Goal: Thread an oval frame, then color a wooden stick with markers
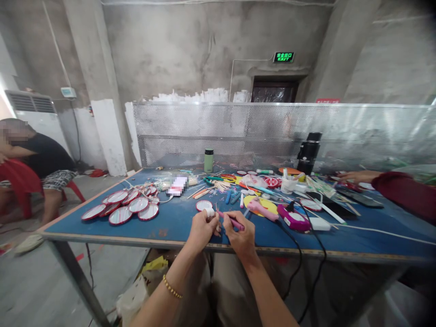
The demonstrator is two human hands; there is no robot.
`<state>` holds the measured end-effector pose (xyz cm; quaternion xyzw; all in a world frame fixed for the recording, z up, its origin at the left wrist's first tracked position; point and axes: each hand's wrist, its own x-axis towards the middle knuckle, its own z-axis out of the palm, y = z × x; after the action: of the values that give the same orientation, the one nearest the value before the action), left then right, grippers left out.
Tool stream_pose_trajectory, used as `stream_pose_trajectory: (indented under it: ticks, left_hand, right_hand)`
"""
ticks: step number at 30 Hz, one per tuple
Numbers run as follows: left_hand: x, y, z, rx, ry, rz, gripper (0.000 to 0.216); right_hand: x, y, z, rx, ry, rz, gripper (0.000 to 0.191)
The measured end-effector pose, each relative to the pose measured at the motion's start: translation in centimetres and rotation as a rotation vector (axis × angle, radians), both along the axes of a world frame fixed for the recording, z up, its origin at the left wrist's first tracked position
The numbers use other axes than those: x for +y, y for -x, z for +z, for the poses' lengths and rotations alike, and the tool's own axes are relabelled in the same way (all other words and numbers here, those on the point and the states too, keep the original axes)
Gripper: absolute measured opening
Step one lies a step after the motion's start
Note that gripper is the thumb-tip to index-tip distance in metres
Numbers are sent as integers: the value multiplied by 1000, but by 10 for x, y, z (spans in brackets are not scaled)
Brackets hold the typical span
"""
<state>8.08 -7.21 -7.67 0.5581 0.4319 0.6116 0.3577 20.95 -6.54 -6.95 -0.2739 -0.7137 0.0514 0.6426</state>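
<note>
Along the near edge of the blue table [177,221], our left hand [203,228] was closed on a small white object [210,212]; our right hand [244,235] pinched a pink pen-like tool [235,222] just beside it; red-rimmed discs [138,205] lay heaped left; on the far side, a perforated screen [170,131] fronted a grey wall [204,50].

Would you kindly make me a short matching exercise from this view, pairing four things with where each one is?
Things:
1. Pink pen-like tool
2. Round mirrors in a pile
3. Green bottle
4. Exit sign

Places:
A. Standing upright at the back of the table
B. Lit up, high on the wall
C. Held in the person's right hand
D. Lying on the table's left side

Pairs: 1-C; 2-D; 3-A; 4-B
</note>
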Motion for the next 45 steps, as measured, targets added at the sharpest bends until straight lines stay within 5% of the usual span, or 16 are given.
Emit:
stream_pose_trajectory:
  ticks: [45]
  left_hand:
    - [-2,1,1,11,1,-3,16]
  right_hand:
    - [2,0,-3,-12,-32,5,15]
